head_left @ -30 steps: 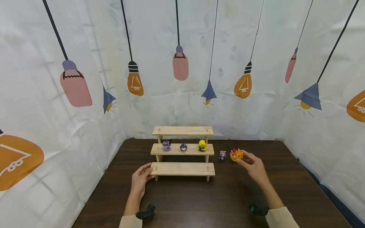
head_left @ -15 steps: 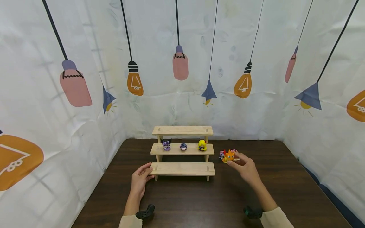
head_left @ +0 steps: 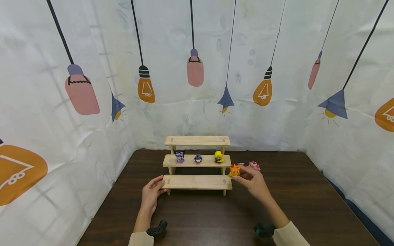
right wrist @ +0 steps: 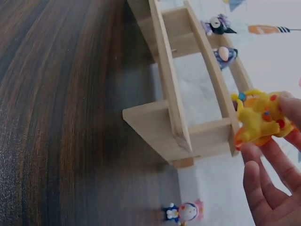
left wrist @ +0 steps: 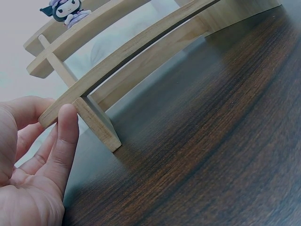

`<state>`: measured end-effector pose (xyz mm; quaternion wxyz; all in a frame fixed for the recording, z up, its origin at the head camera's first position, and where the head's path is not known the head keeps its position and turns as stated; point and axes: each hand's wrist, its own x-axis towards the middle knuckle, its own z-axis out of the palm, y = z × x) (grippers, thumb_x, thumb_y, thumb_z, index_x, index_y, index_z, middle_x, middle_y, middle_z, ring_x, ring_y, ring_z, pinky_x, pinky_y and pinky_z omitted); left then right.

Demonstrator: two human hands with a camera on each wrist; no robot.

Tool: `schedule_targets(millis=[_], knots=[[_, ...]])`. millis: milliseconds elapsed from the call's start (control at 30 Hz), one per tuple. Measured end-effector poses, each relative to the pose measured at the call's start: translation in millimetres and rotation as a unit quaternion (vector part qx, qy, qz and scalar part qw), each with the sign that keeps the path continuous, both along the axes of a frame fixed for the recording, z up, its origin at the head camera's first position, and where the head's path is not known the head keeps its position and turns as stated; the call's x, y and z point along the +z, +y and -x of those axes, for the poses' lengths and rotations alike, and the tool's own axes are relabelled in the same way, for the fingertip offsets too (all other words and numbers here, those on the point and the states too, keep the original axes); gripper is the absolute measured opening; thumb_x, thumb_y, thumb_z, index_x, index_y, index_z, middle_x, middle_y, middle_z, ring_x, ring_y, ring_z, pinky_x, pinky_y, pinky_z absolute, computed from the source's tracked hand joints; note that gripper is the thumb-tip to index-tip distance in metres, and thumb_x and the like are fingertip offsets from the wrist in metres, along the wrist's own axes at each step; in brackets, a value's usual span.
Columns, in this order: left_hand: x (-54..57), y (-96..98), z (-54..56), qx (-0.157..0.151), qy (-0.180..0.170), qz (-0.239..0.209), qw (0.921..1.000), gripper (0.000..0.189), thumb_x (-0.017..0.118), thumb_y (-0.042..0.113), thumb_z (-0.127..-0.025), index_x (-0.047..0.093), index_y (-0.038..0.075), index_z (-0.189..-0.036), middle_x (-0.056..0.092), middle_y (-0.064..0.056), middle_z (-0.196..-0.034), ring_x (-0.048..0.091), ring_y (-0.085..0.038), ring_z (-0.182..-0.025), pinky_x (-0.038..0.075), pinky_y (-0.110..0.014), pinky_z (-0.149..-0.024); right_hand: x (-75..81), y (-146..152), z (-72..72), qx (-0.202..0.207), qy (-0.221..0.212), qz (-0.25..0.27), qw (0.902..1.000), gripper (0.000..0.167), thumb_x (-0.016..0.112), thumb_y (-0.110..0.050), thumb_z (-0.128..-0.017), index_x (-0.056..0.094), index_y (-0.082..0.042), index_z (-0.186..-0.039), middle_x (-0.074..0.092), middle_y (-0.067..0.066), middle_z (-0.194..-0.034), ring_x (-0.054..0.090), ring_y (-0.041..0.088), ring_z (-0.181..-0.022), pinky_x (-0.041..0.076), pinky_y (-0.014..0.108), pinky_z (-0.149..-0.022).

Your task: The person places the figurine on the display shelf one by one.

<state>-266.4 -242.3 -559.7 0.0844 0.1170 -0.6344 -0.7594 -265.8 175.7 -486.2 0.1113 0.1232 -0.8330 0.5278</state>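
Observation:
My left hand (head_left: 150,195) pinches the left end of the lowest step of a three-tier wooden display stand (head_left: 197,182); in the left wrist view the thumb lies against that board's end. My right hand (head_left: 254,185) holds an orange and yellow toy figurine (head_left: 235,170) between thumb and fingers, off the table by the stand's right side. Its yellow side shows in the right wrist view. On the middle tier stand a purple and black figurine (head_left: 180,156), a small blue one (head_left: 198,158) and a yellow-haired one (head_left: 218,157).
Behind my right hand sits a pink figurine (head_left: 254,165) on the dark wooden table (head_left: 197,222). A small pink-topped figurine (right wrist: 189,212) stands right of the stand, mostly hidden by my hand in the head view. A white printed curtain (head_left: 197,116) surrounds the table.
My right hand has carried the orange and yellow figurine leftward to the stand's right side, uncovering the pink figurine and covering most of the small one. My left hand has stayed still.

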Motion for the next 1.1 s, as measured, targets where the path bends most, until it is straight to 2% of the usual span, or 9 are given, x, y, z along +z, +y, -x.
schedule_targets(millis=[233, 433, 700, 1100], knots=[[0.8, 0.6, 1.4, 0.003, -0.002, -0.005, 1.0000, 0.042, 0.069, 0.011, -0.098, 0.061, -0.001, -0.137, 0.072, 0.008, -0.100, 0.069, -0.011, -0.081, 0.063, -0.025, -0.073, 1.9, -5, -3.4, -0.020, -0.005, -0.004, 0.9998, 0.052, 0.082, -0.029, -0.089, 0.068, -0.003, -0.132, 0.070, 0.017, -0.122, 0.069, 0.022, -0.096, 0.058, 0.019, -0.080], [0.7, 0.8, 0.3, 0.002, -0.006, -0.004, 1.0000, 0.041, 0.068, 0.011, -0.099, 0.060, -0.001, -0.137, 0.072, 0.009, -0.099, 0.069, -0.011, -0.081, 0.063, -0.025, -0.073, 0.1, -9, -7.6, -0.032, -0.017, -0.003, 0.9994, 0.054, 0.083, -0.028, -0.087, 0.068, -0.003, -0.133, 0.070, 0.014, -0.120, 0.068, 0.021, -0.097, 0.059, 0.020, -0.082], [0.4, 1.0, 0.8, 0.002, -0.005, -0.004, 1.0000, 0.041, 0.068, 0.011, -0.099, 0.060, -0.001, -0.137, 0.072, 0.009, -0.100, 0.069, -0.011, -0.082, 0.063, -0.026, -0.073, 3.7, -17, -13.4, 0.009, -0.024, 0.034, 0.9991, 0.047, 0.083, -0.024, -0.087, 0.071, -0.009, -0.129, 0.070, 0.015, -0.115, 0.067, 0.018, -0.092, 0.058, 0.022, -0.073], [-0.2, 0.0, 0.7, 0.002, -0.006, -0.003, 1.0000, 0.041, 0.068, 0.012, -0.099, 0.061, -0.001, -0.137, 0.072, 0.006, -0.104, 0.069, -0.012, -0.083, 0.063, -0.025, -0.073, 1.1, -39, -11.2, 0.047, -0.026, 0.033, 0.9980, 0.044, 0.083, -0.023, -0.088, 0.072, -0.011, -0.128, 0.070, 0.008, -0.109, 0.066, 0.018, -0.085, 0.058, 0.024, -0.067]])
